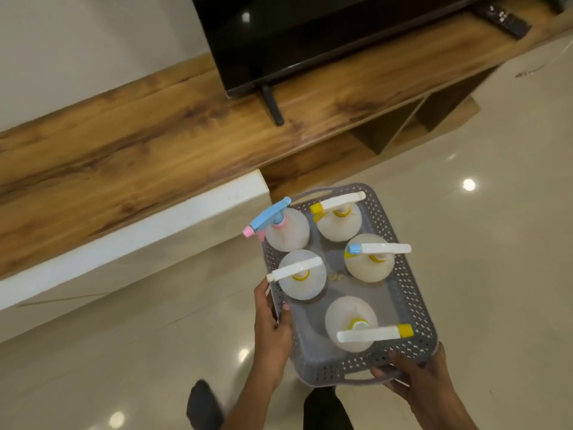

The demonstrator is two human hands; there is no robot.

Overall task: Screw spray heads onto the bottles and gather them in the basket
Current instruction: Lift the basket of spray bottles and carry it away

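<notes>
Surface materials and finishes.
Perforated grey plastic basket [412, 293]; translucent plastic bottles [288, 231]; grained wooden cabinet top [124, 144]; glossy reflective floor tiles [496, 243]; glossy black television screen [294, 35].

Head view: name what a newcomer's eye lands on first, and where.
A grey perforated plastic basket at lower centre, held above the glossy floor by the left hand and right hand, carries five translucent spray bottles. One pale-blue and pink spray head stands out at its far left corner. Behind runs a wooden TV bench.

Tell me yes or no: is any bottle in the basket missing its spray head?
No, all five bottles standing in the grey basket carry spray heads.
</notes>
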